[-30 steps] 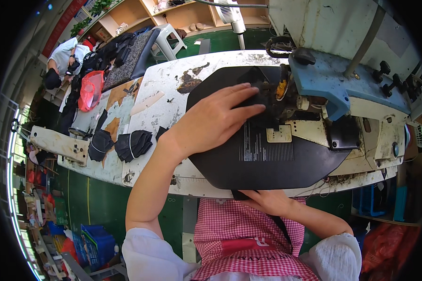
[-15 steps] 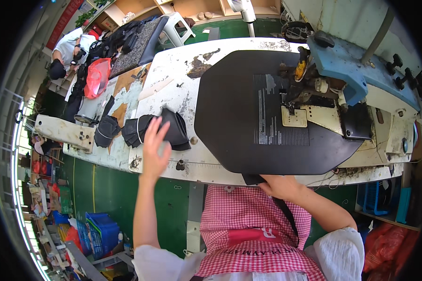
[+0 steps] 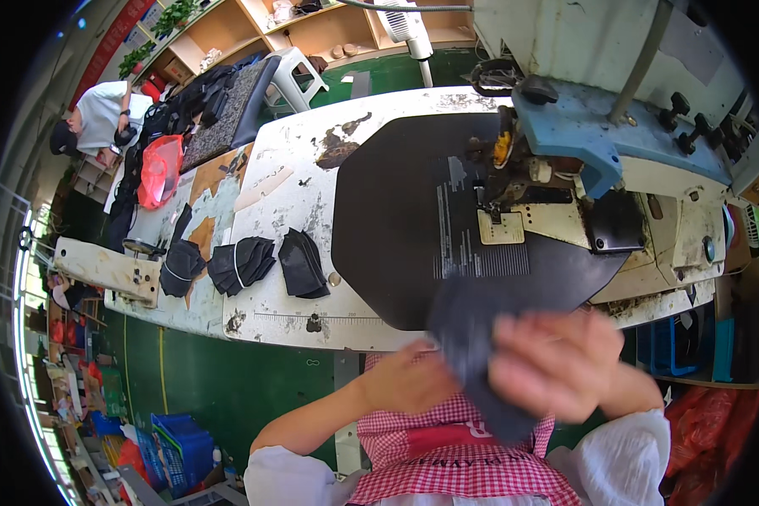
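Observation:
In front of my apron, past the near edge of the sewing table, a black piece of flat material (image 3: 464, 337) is held up, smeared by motion. My right hand (image 3: 552, 363) is closed on its right side, with the fingers curled over it. My left hand (image 3: 409, 375) is at its left side; its fingertips are blurred and partly behind the piece, so I cannot tell whether they grip it. Beyond both hands lies the black plate (image 3: 388, 219) of the sewing machine (image 3: 557, 169). Left of the plate rests a small stack of black pieces (image 3: 304, 264).
Two tied bundles of black pieces, one nearer (image 3: 241, 263) and one farther left (image 3: 182, 268), lie on the white tabletop (image 3: 287, 325). A pink-red plastic bag (image 3: 159, 171) sits farther back. Another person (image 3: 101, 118) works at the far left. A white stool (image 3: 295, 80) stands behind the table.
My left hand has come from the stack at the left to my front. My right hand has risen from the table edge with the black piece. The view has shifted slightly.

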Motion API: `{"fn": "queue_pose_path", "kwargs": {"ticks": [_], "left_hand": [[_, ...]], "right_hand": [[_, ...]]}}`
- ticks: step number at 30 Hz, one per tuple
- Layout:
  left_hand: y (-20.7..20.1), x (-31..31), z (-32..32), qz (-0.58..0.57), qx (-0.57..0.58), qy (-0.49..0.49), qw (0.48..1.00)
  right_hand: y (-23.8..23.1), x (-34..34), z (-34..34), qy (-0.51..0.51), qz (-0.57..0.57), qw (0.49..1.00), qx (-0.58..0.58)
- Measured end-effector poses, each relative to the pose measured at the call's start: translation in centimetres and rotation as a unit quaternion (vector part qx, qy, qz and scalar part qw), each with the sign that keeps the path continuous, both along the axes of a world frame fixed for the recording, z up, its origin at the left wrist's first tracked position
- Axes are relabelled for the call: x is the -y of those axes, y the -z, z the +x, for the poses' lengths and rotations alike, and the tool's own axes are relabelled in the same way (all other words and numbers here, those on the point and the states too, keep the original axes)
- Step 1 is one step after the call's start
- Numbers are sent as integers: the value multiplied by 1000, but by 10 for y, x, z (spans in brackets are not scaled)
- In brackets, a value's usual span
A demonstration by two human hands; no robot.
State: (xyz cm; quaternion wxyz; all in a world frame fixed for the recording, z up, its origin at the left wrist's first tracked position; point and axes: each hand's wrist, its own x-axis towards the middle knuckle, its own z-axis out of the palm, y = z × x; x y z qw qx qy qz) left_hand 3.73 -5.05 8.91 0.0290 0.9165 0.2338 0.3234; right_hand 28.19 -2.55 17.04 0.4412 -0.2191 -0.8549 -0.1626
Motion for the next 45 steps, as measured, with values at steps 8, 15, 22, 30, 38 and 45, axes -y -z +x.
{"fn": "queue_pose_path", "kwargs": {"ticks": [8, 15, 22, 30, 38, 45], "left_hand": [[-98, -73, 26, -59, 7, -109, 992], [-104, -97, 12, -60, -64, -35, 996], [-109, -114, 10, -32, -105, -25, 994], [-117, -118, 5, -53, -140, 18, 989], [-112, -120, 4, -96, -112, 45, 988], [-112, -125, 0, -68, -119, 51, 989]], "right_hand": [[-8, -35, 0, 72, -82, 989, 101], [-4, -41, 2, 44, -201, 978, 21], [-5, -40, 0, 80, -188, 978, 34], [-8, -41, 0, 74, -213, 974, 31], [-9, -40, -1, 80, -223, 971, 24], [-8, -40, -2, 75, -212, 974, 18]]}}
